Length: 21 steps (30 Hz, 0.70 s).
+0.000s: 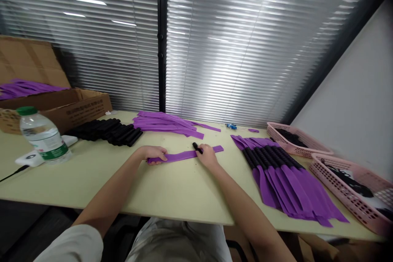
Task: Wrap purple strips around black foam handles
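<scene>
pinning a purple strap (184, 155) flat on the table (172, 188), a person works with both hands at a pale green surface before closed window blinds (245, 49). at far left a water bottle (44, 139) lies tilted beside a white device (33, 157), in front of an open cardboard box (70, 106) that holds more purple strips. next along, a row of black grips (107, 131) sits side by side, and behind it a loose pile of straps (167, 123), both within reach, apparently as stock. the left hand (154, 154) presses fingers-down on the strap's left end, seemingly to keep it stretched and still; the right hand (208, 156) closes around a small black piece (197, 147) resting on the strap near its right end. farther right, finished straps (276, 172) fitted with black grips lie fanned and overlapping, running off toward the table's near edge. two pink baskets (346, 180) at far right hold dark items, too dim to identify. a small blue object (231, 126) lies behind. nothing stands between the hands and the strap; the fanned pile lies near the right forearm.
</scene>
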{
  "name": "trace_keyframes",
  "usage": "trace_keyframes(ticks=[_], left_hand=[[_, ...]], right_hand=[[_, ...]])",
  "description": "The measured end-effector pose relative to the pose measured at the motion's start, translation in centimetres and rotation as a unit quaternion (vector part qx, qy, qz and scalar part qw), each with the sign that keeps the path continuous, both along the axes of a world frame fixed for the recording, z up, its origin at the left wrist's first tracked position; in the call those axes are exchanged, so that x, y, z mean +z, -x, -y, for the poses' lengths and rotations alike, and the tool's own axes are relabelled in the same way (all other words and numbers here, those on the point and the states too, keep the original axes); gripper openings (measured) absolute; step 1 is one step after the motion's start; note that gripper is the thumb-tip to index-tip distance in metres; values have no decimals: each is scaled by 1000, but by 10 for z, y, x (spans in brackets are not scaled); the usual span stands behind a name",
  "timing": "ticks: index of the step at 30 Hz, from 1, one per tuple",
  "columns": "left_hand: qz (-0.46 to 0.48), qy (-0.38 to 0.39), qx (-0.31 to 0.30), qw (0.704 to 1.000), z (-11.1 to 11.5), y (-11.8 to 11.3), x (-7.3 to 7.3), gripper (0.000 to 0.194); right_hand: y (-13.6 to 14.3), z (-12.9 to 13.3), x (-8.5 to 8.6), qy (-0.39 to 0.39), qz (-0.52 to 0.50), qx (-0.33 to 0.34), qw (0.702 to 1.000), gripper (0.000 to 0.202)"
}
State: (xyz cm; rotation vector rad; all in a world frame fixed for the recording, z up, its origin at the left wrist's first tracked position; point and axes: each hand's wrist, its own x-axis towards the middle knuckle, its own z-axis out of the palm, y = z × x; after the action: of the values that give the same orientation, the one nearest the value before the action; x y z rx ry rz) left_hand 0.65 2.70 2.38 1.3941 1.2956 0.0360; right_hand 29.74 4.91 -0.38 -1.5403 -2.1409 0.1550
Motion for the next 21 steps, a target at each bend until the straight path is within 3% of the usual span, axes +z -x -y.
trace_keyframes(ticks=[6, 10, 15, 21], left_hand=[[5, -5, -5, 1000, 1, 0, 2, 46], [-2, -10, -3, 1000, 1, -1, 1, 45], [-8, -8, -2, 1000, 1, -1, 1, 46], [-8, -5, -3, 1000, 1, -1, 1, 49]], right_hand=[[44, 36, 4, 4, 6, 102, 995, 21], [42, 34, 11, 20, 22, 103, 994, 18], [-6, -3, 20, 53, 47, -28, 997, 19], [-88, -35, 20, 82, 46, -220, 971, 26]])
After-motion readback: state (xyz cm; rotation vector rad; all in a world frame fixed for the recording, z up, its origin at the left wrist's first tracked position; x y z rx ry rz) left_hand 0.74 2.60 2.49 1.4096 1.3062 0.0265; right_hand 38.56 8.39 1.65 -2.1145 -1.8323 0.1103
